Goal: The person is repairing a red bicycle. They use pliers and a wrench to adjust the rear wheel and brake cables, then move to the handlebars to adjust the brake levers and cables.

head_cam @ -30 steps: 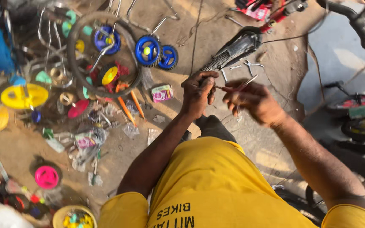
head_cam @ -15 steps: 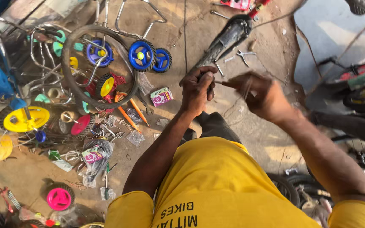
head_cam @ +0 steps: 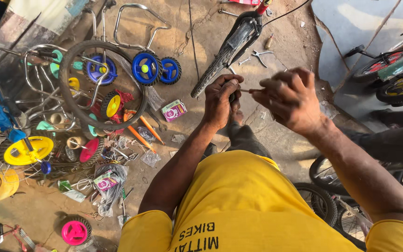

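My left hand (head_cam: 220, 100) is closed around the dark handle end of a thin metal tool (head_cam: 246, 90). My right hand (head_cam: 288, 100) pinches the other end of its slim shaft, so both hands meet over the dusty ground. Just beyond them lies a bicycle fork with a black tyre (head_cam: 227, 49). Below the hands I see my yellow shirt (head_cam: 239, 205) and a bent knee.
Blue training wheels (head_cam: 145, 67), a large bare tyre (head_cam: 71, 100), chrome frames, a small box (head_cam: 174, 110), orange-handled screwdrivers (head_cam: 146, 130), a yellow wheel (head_cam: 28, 150) and a pink wheel (head_cam: 74, 232) crowd the left. Spanners (head_cam: 257, 55) lie ahead. Bicycles (head_cam: 388, 70) stand on the right.
The view has shifted, so the parts on the ground sit lower in the frame. My hands stay joined on the thin tool, the right one drawn closer to the left.
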